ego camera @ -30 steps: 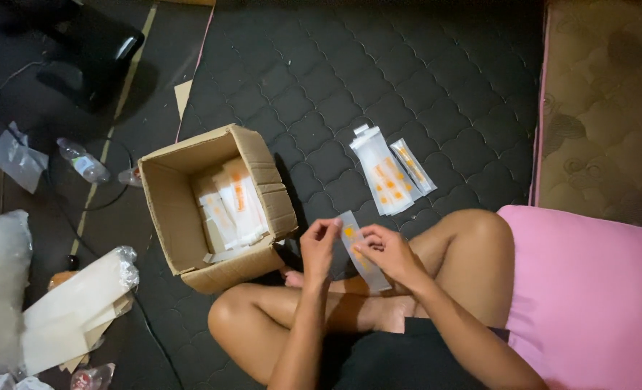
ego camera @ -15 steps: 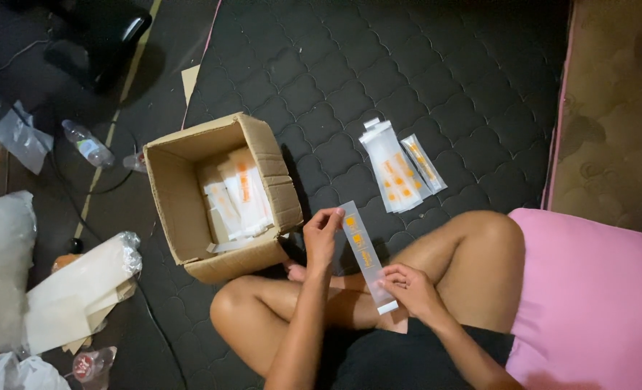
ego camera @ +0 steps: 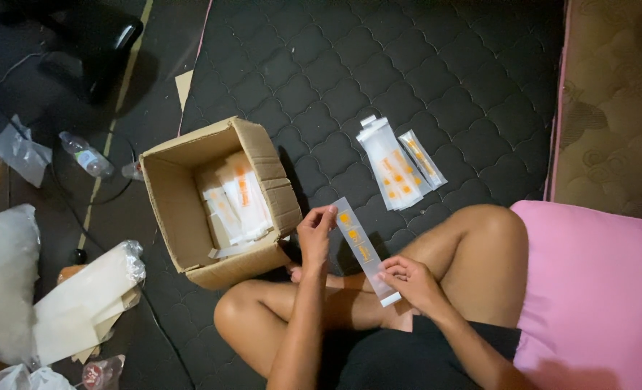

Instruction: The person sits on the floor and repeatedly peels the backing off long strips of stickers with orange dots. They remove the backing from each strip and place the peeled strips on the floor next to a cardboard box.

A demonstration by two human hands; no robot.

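Observation:
I sit cross-legged on a dark quilted mattress (ego camera: 422, 79). Between my hands stretches a long clear plastic sleeve with orange print (ego camera: 361, 245). My left hand (ego camera: 315, 235) pinches its upper end, close to the cardboard box. My right hand (ego camera: 408, 280) pinches its lower end over my knee. The open cardboard box (ego camera: 184, 217) to the left holds a stack of the same printed sleeves (ego camera: 234, 198). A small pile of sleeves (ego camera: 393, 170) lies on the mattress beyond my hands, with a narrower one (ego camera: 422, 159) beside it.
A pink cushion (ego camera: 595, 289) is at my right, a brown patterned mattress (ego camera: 617, 108) behind it. At the left lie a plastic bottle (ego camera: 86, 154), a white filled bag (ego camera: 3, 278), a wrapped cream bundle (ego camera: 83, 303), crumpled plastic (ego camera: 19, 148) and a dark object (ego camera: 97, 43).
My hands have moved apart along the sleeve, the right one sliding down to its lower end, so it is now held stretched out lengthwise. The view has shifted slightly.

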